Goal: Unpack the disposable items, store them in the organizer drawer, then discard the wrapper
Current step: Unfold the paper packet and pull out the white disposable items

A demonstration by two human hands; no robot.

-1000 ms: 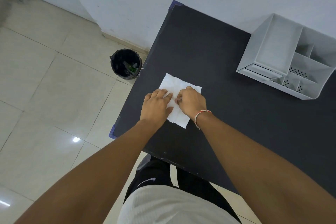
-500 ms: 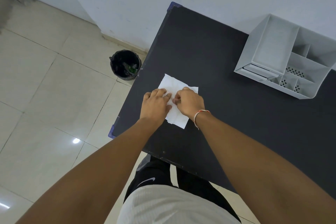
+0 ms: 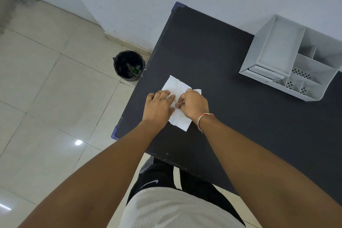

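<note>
Fingers (image 3: 182, 96) of the right hand (image 3: 194, 105) pinch the white wrapper (image 3: 175, 84) lying on the worktop (image 3: 212, 46), left hand (image 3: 159, 106) pressing it flat with fingers together; seemingly unpacking has barely begun, the organizer (image 3: 288, 57) and bin (image 3: 128, 65) unused.

Plain room: tiled floor (image 3: 55, 98), black table (image 3: 222, 61)

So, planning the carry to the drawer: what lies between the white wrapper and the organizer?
Only bare black table, in the head view, between wrapper and organizer.
</note>
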